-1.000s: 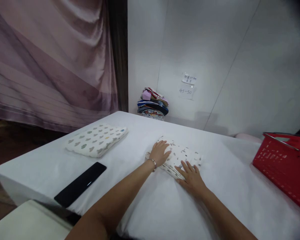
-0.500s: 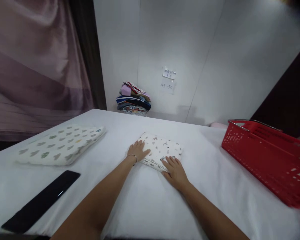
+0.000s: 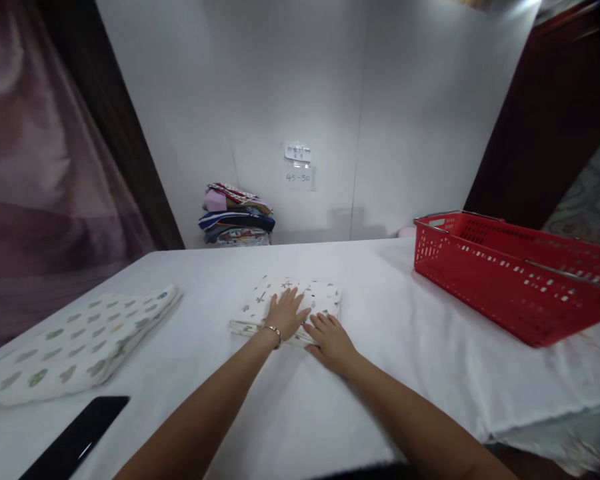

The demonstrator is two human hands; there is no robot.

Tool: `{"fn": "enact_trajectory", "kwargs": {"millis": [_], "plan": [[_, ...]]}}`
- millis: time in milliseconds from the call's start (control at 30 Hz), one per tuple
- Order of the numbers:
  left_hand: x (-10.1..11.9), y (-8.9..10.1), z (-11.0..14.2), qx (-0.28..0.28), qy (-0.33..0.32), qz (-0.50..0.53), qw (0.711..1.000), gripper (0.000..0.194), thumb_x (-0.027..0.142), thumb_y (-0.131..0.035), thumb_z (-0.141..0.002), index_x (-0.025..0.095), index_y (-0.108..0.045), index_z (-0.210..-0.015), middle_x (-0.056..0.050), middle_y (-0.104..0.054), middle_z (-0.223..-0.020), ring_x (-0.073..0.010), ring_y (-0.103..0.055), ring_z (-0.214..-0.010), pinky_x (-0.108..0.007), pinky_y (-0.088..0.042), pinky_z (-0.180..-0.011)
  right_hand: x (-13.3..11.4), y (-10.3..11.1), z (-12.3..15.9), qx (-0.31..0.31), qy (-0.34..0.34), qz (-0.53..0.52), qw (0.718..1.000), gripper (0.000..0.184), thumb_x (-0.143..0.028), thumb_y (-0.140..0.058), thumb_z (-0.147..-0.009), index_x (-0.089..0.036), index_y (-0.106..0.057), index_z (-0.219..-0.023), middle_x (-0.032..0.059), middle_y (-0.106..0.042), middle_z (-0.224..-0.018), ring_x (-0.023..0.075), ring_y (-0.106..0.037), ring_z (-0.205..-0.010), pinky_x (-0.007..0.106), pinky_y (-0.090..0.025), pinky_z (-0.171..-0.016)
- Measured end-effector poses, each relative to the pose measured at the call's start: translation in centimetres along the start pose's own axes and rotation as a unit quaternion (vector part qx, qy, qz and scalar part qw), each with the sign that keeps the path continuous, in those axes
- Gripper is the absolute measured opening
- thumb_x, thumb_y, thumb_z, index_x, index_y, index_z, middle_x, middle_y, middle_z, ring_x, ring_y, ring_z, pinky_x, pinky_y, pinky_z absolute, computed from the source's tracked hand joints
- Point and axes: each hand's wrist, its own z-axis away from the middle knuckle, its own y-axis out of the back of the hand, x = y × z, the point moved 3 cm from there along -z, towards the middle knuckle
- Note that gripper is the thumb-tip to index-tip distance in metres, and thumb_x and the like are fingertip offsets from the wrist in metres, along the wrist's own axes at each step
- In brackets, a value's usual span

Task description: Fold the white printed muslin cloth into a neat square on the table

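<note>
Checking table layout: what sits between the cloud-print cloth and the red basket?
In the head view, the folded small-print cloth lies there on the white tabletop, left hand and right hand both on the cloth.

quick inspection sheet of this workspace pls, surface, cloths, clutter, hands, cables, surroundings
Surface: white-covered table, cover wrinkled at the right
Cloths: folded printed cloth in the middle; larger-patterned cloth at the left
Clutter: black flat object at near left, partly out of frame; red basket at the right
Hands: left hand and right hand open on the folded printed cloth
Cables: nothing seen
Surroundings: fabric stack behind the table, paper notes on the wall, curtain at left
</note>
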Motion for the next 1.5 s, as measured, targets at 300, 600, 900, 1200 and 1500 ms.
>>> {"fn": "enact_trajectory", "kwargs": {"millis": [300, 600, 900, 1200, 1500], "plan": [[-0.2, -3.0, -0.1, -0.094, 0.005, -0.023, 0.995, 0.059, 0.053, -0.023, -0.086, 0.024, -0.027, -0.136, -0.002, -0.018, -0.145, -0.0217, -0.013, -0.133, -0.048, -0.013, -0.105, 1.2, 1.3, 0.6, 0.013, 0.016, -0.147, 0.989, 0.048, -0.042, -0.052, -0.078, -0.023, -0.047, -0.122, 0.0055, -0.052, -0.123, 0.0212, -0.038, -0.119, 0.039, -0.020, -0.103], [1.9, -0.6, -1.3, -0.151, 0.024, -0.011, 0.988, 0.060, 0.048, -0.036, -0.082, 0.022, -0.028, -0.136, -0.006, -0.016, -0.146, -0.0231, -0.012, -0.133, -0.049, -0.014, -0.104, 8.8, -0.5, 0.8, 0.178, -0.320, -0.379, 0.849, 0.031, -0.032, -0.040, -0.084, -0.021, -0.061, -0.103, 0.0021, -0.064, -0.104, 0.0159, -0.058, -0.096, 0.028, -0.044, -0.085], [4.5, -2.6, 0.0, -0.104, -0.080, 0.039, 0.991, 0.053, 0.053, -0.026, -0.087, 0.030, -0.031, -0.134, -0.001, -0.021, -0.145, -0.0194, -0.014, -0.133, -0.044, -0.010, -0.106, 15.2, -1.7, -1.5, 0.118, -0.410, -0.314, 0.848, 0.042, -0.020, -0.051, -0.074, -0.017, -0.055, -0.115, 0.0077, -0.060, -0.111, 0.0185, -0.056, -0.101, 0.031, -0.040, -0.089], [4.1, -2.7, 0.3, -0.101, -0.079, 0.048, 0.991, 0.053, 0.053, -0.025, -0.087, 0.029, -0.030, -0.135, -0.001, -0.021, -0.145, -0.0181, -0.013, -0.133, -0.043, -0.009, -0.107, 16.3, -1.4, -4.9, 0.070, -0.371, -0.294, 0.878, 0.029, -0.021, -0.050, -0.073, -0.022, -0.065, -0.098, 0.0020, -0.065, -0.099, 0.0184, -0.056, -0.094, 0.027, -0.040, -0.081], [3.8, -3.0, 0.3, -0.104, -0.081, 0.059, 0.989, 0.052, 0.051, -0.027, -0.088, 0.030, -0.029, -0.135, 0.000, -0.021, -0.145, -0.0178, -0.014, -0.133, -0.042, -0.009, -0.107, 17.4, -1.8, -6.0, 0.049, -0.298, -0.323, 0.897, 0.040, -0.020, -0.055, -0.068, -0.021, -0.061, -0.108, 0.0003, -0.066, -0.098, 0.0146, -0.058, -0.085, 0.022, -0.041, -0.077]]}}
